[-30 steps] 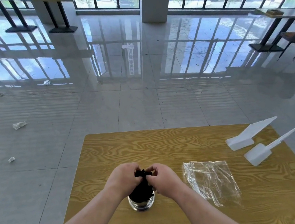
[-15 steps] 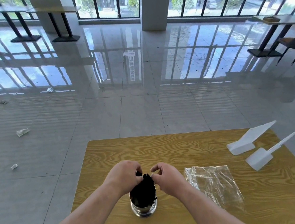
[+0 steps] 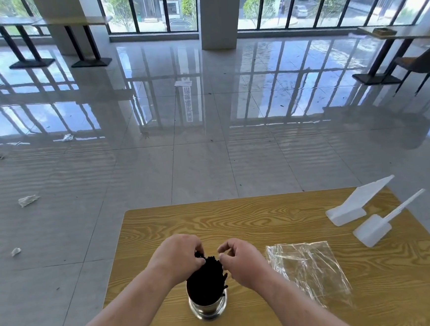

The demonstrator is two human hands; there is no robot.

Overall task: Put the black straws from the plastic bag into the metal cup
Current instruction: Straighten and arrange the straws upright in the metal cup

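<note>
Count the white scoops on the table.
2. The far scoop lies at the far right corner of the table; the near scoop lies just nearer, right of the plastic bag. None seems hidden.

Wood-grain bench [image 3: 213,222]. Metal cup [image 3: 208,308] stands upright near the front edge, packed with black straws [image 3: 205,279]. Clear plastic bag [image 3: 309,266] lies flat just right of it. Larger white scoop [image 3: 351,210] and smaller white scoop [image 3: 373,230] lie side by side at the right edge.

Light: we see bright daylight pouring through the tall black-framed windows [image 3: 299,2].
Glare: the glossy grey tiled floor [image 3: 208,163] mirrors the panes in pale streaks.
Shadows: soft, faint on the yellow wood-grain counter [image 3: 238,217].
Distortion: we notice straight lines bowing toward the edges.
</note>
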